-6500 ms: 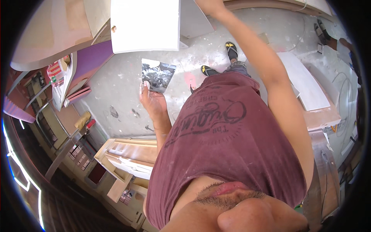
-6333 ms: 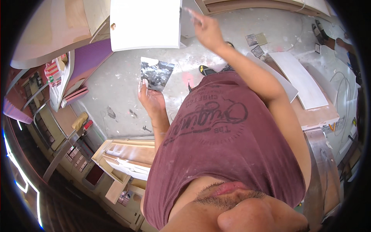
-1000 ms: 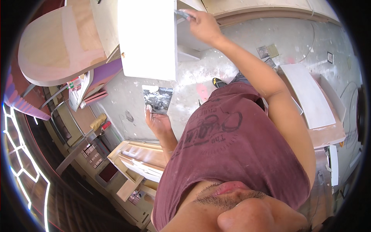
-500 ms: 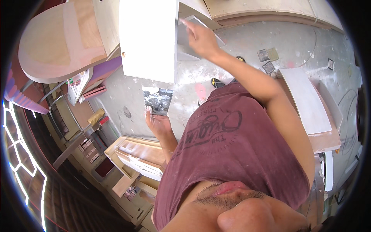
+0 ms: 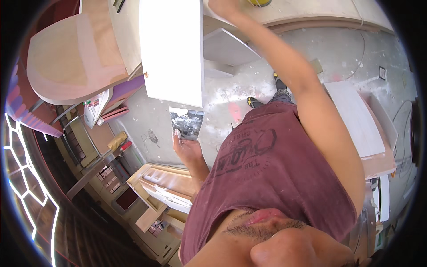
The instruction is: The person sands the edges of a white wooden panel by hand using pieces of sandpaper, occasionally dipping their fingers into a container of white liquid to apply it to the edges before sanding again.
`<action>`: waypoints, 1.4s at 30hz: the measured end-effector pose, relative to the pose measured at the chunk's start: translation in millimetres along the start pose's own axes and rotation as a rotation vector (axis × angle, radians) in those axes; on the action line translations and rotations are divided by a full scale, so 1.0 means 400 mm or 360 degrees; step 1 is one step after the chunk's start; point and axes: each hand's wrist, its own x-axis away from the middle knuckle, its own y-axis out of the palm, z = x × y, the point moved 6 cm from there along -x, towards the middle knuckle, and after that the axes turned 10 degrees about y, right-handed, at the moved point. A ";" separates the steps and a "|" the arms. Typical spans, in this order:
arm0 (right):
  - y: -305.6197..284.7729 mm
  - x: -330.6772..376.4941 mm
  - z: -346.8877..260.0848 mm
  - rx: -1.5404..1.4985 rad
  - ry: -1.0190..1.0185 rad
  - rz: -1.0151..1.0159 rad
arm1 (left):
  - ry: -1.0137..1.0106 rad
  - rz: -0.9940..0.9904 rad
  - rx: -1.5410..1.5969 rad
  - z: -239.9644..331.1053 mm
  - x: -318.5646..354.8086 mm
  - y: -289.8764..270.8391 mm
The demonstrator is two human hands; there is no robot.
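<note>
My left hand (image 5: 187, 149) grips a dark, square plate (image 5: 187, 123) by its near edge, thumb on top. White and grey smears, paste-like in look, cover the plate's face. Just beyond it stands a tall, bright white panel (image 5: 171, 53), with a small brown mark low on its left side. My right arm stretches far forward past the panel's right side. At the top edge of the picture, my right hand (image 5: 224, 6) is blurred and partly cut off. Its fingers do not show well enough to tell whether they hold anything.
A rounded wooden panel (image 5: 75, 58) is at the far left. Right of the white panel stand grey-white boards (image 5: 229, 46). A yellow tub (image 5: 259, 2) sits on the far surface. A curved white board (image 5: 356, 120) lies at my right, a wooden drawer frame (image 5: 167, 180) at my left.
My right hand has moved away from the white panel's right edge, forward to the top of the picture. My left hand still holds the smeared plate. The view has shifted slightly.
</note>
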 end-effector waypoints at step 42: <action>-0.049 0.329 0.045 0.0114 -0.0066 -0.0257 | -0.0235 -0.0205 0.0119 -0.029 -0.032 0.014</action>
